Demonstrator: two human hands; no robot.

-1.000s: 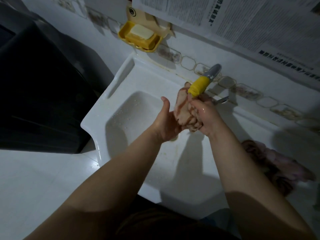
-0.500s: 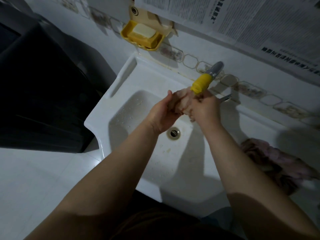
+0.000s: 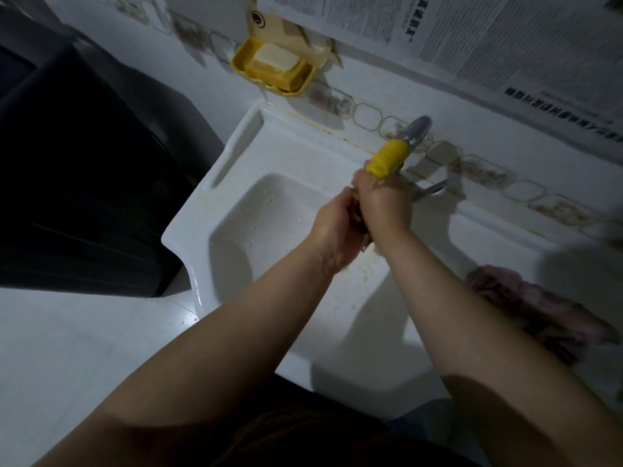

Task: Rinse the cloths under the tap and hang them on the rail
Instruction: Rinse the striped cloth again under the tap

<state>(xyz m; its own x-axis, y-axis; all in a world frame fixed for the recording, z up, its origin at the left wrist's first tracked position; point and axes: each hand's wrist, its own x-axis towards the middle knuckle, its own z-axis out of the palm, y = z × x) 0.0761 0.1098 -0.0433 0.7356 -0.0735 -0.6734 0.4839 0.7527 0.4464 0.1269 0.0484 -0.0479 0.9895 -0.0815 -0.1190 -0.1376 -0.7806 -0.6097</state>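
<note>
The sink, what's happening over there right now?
A person is rinsing a cloth under the yellow-tipped tap, over the white sink. The left hand and right hand both grip the cloth, bunched between them. Another pinkish cloth lies on the sink's right side, not yet hung.

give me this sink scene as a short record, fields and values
place: white sink against a tiled wall
tap: grey, with a yellow nozzle, over the basin
left hand: left hand grips the cloth
right hand: right hand grips the cloth just under the nozzle
cloth in hands: pale cloth, bunched between both hands, mostly hidden
second cloth: pink cloth lying on the ledge to the right
soap: pale bar in a yellow soap dish on the wall
water flow: cannot tell
rail: not in view
</note>
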